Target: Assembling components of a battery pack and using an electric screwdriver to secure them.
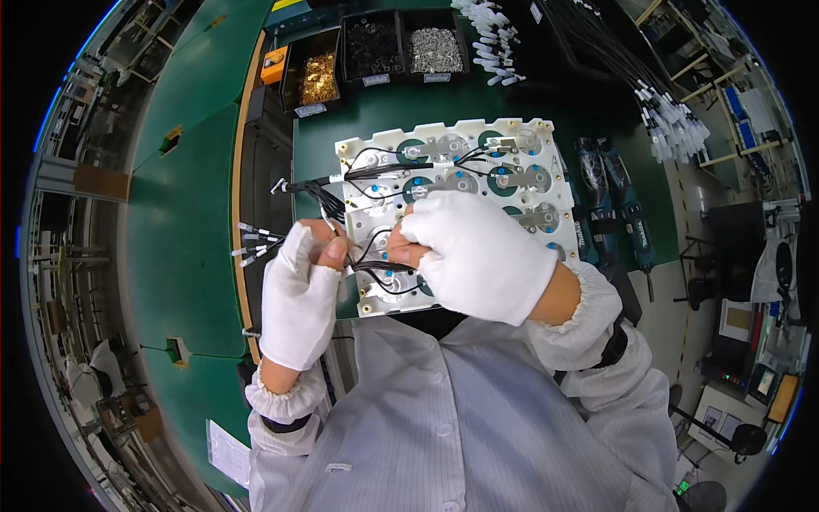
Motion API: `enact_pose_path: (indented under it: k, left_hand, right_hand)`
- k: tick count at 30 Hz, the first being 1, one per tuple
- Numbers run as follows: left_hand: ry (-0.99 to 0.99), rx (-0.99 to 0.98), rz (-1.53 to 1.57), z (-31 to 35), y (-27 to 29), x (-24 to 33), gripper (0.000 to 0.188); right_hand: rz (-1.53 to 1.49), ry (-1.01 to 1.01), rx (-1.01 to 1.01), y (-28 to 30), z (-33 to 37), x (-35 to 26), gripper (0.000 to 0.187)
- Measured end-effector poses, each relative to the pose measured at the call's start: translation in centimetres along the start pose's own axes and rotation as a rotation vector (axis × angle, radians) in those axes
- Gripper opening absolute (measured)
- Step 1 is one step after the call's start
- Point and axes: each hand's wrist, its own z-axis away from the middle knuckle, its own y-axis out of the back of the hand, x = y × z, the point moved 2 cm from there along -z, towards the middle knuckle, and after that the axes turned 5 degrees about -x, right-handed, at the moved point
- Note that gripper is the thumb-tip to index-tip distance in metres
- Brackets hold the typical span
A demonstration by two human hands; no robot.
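A white plastic frame (547, 135) with round openings and clear discs lies on the green bench in front of me. Black cable bundles run across it, an upper one (388, 171) and a lower one (381, 266). My left hand (300, 294), in a fingerless white glove, pinches black cables at the frame's left edge. White-tipped cable ends (253, 251) stick out to the left of it. Over the middle of the frame, my right hand (482, 256) is closed with fingertips together beside the lower bundle. Whatever it grips is hidden.
Behind the frame stand black bins of gold parts (318, 78), black parts (373, 47) and silver parts (436, 51), with an orange box (273, 65) alongside. White-ended cables (672, 124) hang at the far right. Two powered screwdrivers (633, 224) lie right of the frame.
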Motion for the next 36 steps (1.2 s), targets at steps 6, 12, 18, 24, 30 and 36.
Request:
enact_pose_path:
  k: [6, 12, 18, 24, 30, 36]
  left_hand:
    - [0.033, -0.007, 0.020, -0.2, -0.1, -0.2, 0.008]
    - [0.103, -0.096, 0.129, -0.1, 0.0, -0.6, 0.015]
    - [-0.327, 0.230, -0.211, 1.3, -0.4, -1.9, 0.025]
    - [-0.617, -0.052, -0.504, 2.0, -0.1, 0.1, 0.029]
    - [-0.782, -0.055, -0.645, 1.2, -0.5, -0.8, 0.039]
    - [-0.375, -0.052, -0.327, 1.8, 0.1, 0.6, 0.028]
  right_hand:
    - [-0.172, -0.156, -0.016, 0.2, 0.2, 0.1, 0.019]
    - [-0.239, -0.267, -0.110, 0.4, 0.5, -0.8, 0.024]
    - [-0.384, -0.188, -0.187, 0.7, 1.4, -0.9, 0.021]
    - [-0.343, -0.181, -0.211, 1.1, 1.2, -0.5, 0.015]
    - [-0.024, 0.071, -0.038, 0.8, 2.8, -1.7, 0.027]
    - [0.349, 0.192, 0.189, -2.0, 3.2, -2.5, 0.012]
